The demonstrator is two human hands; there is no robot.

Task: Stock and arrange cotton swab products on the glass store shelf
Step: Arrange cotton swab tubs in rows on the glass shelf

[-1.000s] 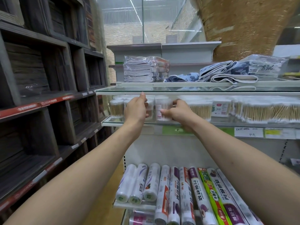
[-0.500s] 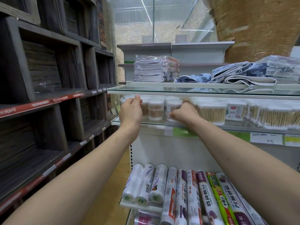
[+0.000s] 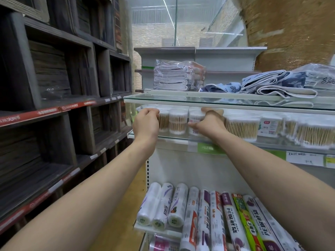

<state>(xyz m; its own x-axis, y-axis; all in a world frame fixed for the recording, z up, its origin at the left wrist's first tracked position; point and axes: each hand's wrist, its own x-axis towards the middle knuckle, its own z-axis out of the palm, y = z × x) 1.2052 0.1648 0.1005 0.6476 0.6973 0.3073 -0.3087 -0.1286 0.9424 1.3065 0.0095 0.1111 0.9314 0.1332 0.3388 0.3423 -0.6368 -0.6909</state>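
Clear round plastic swab tubs (image 3: 177,123) stand at the glass shelf's (image 3: 235,140) left front edge. My left hand (image 3: 146,122) grips one tub; my right hand (image 3: 208,124) grasps another, arms outstretched.

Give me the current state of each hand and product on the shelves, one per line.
left hand: fingers curled on the leftmost swab tub
right hand: gripping a labelled swab tub
round swab tubs: upright, in a row
boxed swab packs: standing right of the tubs
folded cloths: stacked, bagged, on the top glass shelf
wrap rolls: lying side by side below
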